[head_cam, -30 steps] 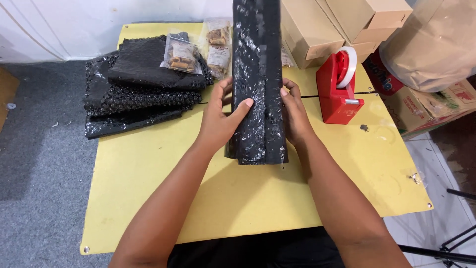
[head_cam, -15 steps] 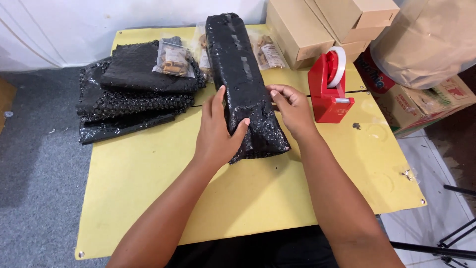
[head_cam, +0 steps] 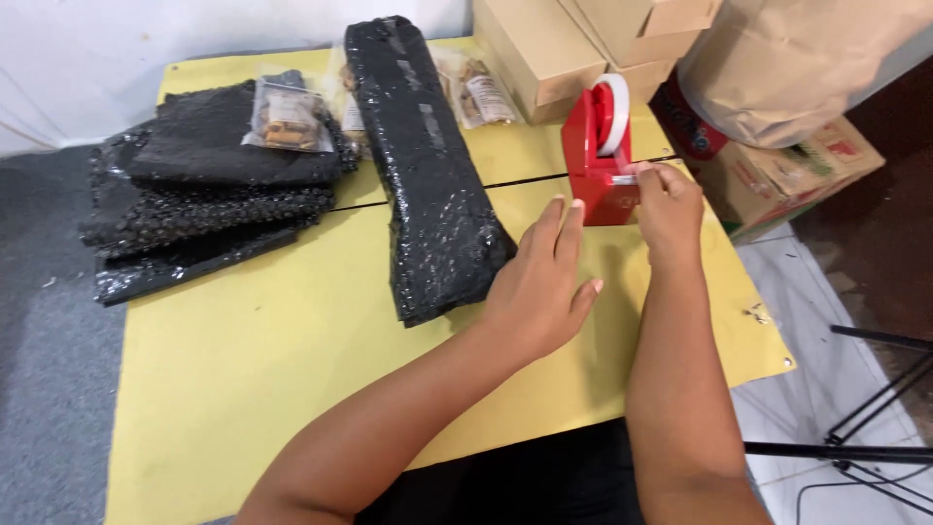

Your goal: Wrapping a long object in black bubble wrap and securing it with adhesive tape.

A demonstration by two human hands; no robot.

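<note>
Head view. A long parcel wrapped in black bubble film [head_cam: 426, 165] lies on the yellow table [head_cam: 243, 369], its far end pointing toward the white wall and its near end close to the left hand [head_cam: 539, 287]. That hand rests flat, fingers spread and holding nothing, with its fingertips just beside the parcel's near right corner. The right hand [head_cam: 666, 199] is at the front of the red tape dispenser [head_cam: 601, 156], thumb and fingers pinched narrowly on the loose end of the white tape [head_cam: 624, 179]; the roll stands upright in the dispenser's top. On the table's far left lies a stack of folded black bubble film [head_cam: 194, 214], with a small clear bag of brown contents [head_cam: 284, 122] on top. Another clear bag [head_cam: 478, 89] lies beyond the parcel, beside plain cardboard boxes [head_cam: 564, 44]. At upper right, a large brown paper sack [head_cam: 807, 58] rests over a printed carton [head_cam: 787, 180].
</note>
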